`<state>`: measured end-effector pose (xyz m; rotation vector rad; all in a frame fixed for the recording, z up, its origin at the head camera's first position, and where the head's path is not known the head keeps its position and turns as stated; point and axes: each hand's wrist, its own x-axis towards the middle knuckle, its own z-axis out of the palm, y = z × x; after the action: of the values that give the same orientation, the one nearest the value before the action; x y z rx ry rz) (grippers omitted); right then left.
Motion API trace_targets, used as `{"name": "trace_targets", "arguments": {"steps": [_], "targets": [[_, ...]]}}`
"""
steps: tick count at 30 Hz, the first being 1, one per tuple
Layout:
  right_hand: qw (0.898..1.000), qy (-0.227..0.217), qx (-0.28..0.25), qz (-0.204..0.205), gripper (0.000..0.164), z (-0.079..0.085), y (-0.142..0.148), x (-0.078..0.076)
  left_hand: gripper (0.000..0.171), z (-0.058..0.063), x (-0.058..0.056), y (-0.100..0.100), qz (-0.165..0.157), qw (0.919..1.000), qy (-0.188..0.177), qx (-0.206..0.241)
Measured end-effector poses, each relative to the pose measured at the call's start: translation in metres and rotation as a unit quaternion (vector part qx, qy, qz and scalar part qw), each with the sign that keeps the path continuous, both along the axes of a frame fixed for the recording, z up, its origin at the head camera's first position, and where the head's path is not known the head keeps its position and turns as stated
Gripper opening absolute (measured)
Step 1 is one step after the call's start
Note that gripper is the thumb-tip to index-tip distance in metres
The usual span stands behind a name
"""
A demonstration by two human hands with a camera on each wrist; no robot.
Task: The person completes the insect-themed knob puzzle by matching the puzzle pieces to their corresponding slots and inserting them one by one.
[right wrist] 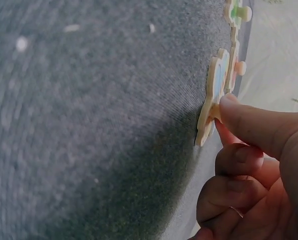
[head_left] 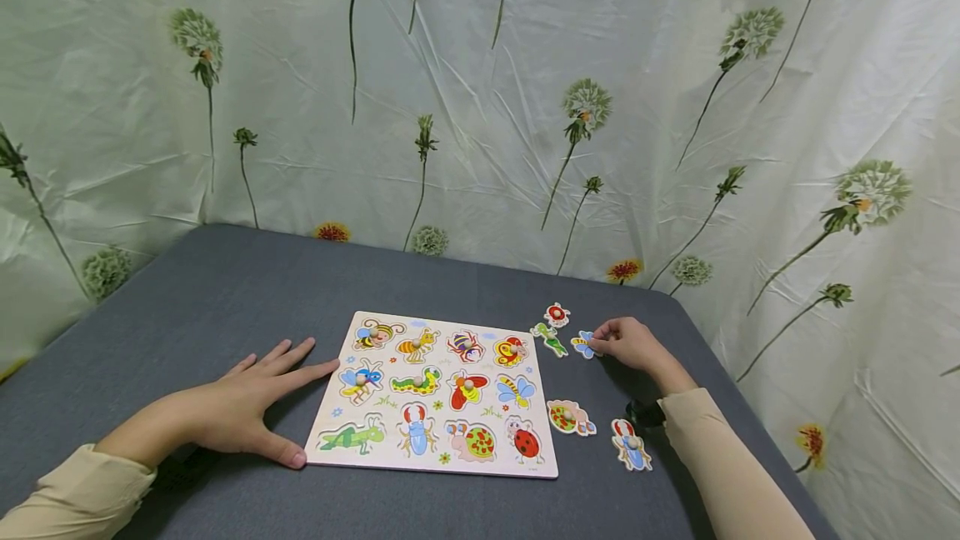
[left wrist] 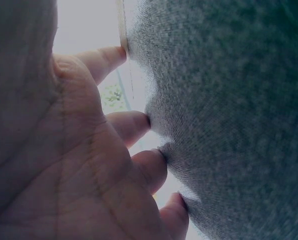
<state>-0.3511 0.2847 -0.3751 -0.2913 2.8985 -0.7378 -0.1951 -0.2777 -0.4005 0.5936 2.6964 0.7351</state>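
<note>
Perhaps the blue-winged piece [head_left: 582,345] could slip, because the right hand [head_left: 630,343] pinches only its small knob [right wrist: 215,111], the left hand [head_left: 238,407] lying outspread.

Site type: curtained tabletop workspace; the kind of building cannot be determined. A pale, flower-printed curtain [head_left: 480,107] hangs behind and along both sides of a dark grey, fabric-covered table [head_left: 255,290].
</note>
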Motion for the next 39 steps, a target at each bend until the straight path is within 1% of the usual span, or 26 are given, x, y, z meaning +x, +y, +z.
{"name": "trace_targets", "arguments": {"steps": [6, 14, 19, 24, 31, 39], "targets": [[0.999, 0.002, -0.02, 0.039, 0.02, 0.0, 0.004, 0.0, 0.117, 0.0, 0.0, 0.0, 0.001, 1.0, 0.001, -0.002], [0.997, -0.006, -0.042, 0.059, 0.02, -0.002, 0.007, -0.002, 0.117, 0.0, 0.0, -0.001, 0.001, 1.0, -0.003, 0.0], [0.997, -0.004, -0.039, 0.06, 0.02, -0.004, 0.01, -0.003, 0.117, 0.0, 0.0, 0.0, -0.001, 1.0, -0.003, -0.001], [0.998, -0.005, -0.033, 0.058, 0.021, -0.004, 0.01, -0.001, 0.117, 0.001, 0.0, 0.0, -0.002, 1.0, -0.002, 0.0], [0.998, 0.004, -0.037, 0.049, 0.023, -0.005, 0.012, 0.004, 0.117, 0.001, 0.0, 0.0, -0.001, 1.0, -0.002, -0.002], [0.998, 0.002, -0.047, 0.03, 0.027, -0.005, 0.011, 0.012, 0.116, 0.001, -0.001, 0.0, 0.001, 1.0, -0.01, -0.002]]}}
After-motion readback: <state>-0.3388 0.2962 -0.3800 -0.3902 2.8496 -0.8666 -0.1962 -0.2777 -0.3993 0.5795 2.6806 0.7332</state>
